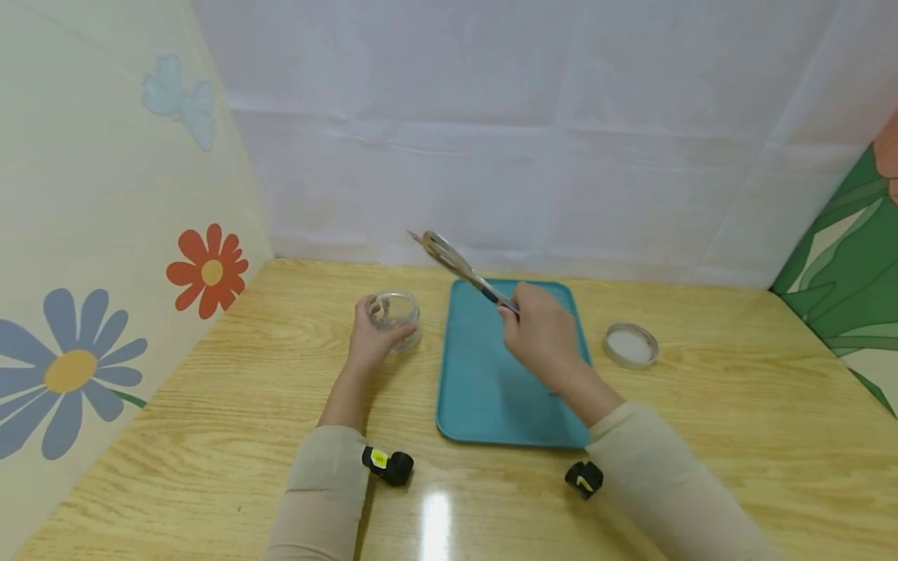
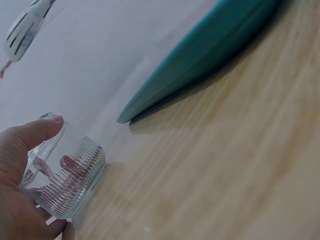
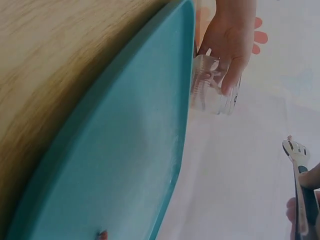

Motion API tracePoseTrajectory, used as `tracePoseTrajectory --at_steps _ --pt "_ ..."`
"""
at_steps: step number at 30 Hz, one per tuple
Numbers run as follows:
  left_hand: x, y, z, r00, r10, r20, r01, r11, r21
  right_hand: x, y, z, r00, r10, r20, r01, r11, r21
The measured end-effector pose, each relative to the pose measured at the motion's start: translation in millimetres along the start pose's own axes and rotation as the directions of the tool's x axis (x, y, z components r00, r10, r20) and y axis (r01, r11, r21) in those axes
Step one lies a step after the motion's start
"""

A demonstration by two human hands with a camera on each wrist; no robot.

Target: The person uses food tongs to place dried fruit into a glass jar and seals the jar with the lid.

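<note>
My left hand [image 1: 379, 335] grips a clear glass jar [image 1: 403, 315] by its side, left of the teal tray [image 1: 484, 382]. Ribbed glass shows at the jar's lower part in the left wrist view, with pinkish-brown shapes [image 2: 74, 165] visible through it. Above the tray's far part, my right hand [image 1: 543, 331] holds metal tongs [image 1: 463, 269] by their dark-trimmed handle. The slotted tong heads [image 3: 297, 150] are pressed together, pinching a thin reddish-brown piece [image 1: 415, 236] that sticks out beyond them, high over the table near the back wall.
A round pale lid [image 1: 631, 345] lies on the wooden table [image 1: 245, 405] right of the tray. In the right wrist view, a small reddish-brown bit [image 3: 103, 235] shows on the tray. A white cloth backdrop [image 1: 491, 156] stands behind; flowered panels flank both sides.
</note>
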State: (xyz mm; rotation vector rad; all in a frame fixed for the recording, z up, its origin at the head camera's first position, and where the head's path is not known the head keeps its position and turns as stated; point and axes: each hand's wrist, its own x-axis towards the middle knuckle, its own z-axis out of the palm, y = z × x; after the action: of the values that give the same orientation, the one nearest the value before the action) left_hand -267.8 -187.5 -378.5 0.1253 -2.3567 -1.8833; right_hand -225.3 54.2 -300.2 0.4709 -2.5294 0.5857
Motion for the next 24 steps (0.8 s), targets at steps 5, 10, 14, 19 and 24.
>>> tracePoseTrajectory --at_steps 5,10,14,19,24 --pt "-0.2 -0.5 -0.5 1.000 0.003 0.009 -0.003 1.000 -0.028 0 -10 4.9 1.000 -0.026 0.005 0.026 1.000 0.016" --pt "-0.1 -0.3 -0.2 1.000 0.006 0.004 -0.006 1.000 -0.021 -2 -19 11.6 0.999 -0.026 0.033 0.026 1.000 -0.001" --pt "0.0 -0.2 0.1 1.000 0.006 -0.002 -0.006 1.000 -0.009 -5 -23 18.8 0.998 -0.047 0.032 0.047 0.999 -0.002" --pt "1.0 -0.8 0.1 1.000 0.001 0.003 -0.001 1.000 -0.025 -9 -26 26.3 0.998 -0.051 0.046 0.051 0.999 -0.007" --pt "0.4 -1.1 -0.3 1.000 -0.003 0.003 0.003 0.999 -0.035 -12 -29 31.9 0.992 -0.012 0.123 0.016 0.999 -0.033"
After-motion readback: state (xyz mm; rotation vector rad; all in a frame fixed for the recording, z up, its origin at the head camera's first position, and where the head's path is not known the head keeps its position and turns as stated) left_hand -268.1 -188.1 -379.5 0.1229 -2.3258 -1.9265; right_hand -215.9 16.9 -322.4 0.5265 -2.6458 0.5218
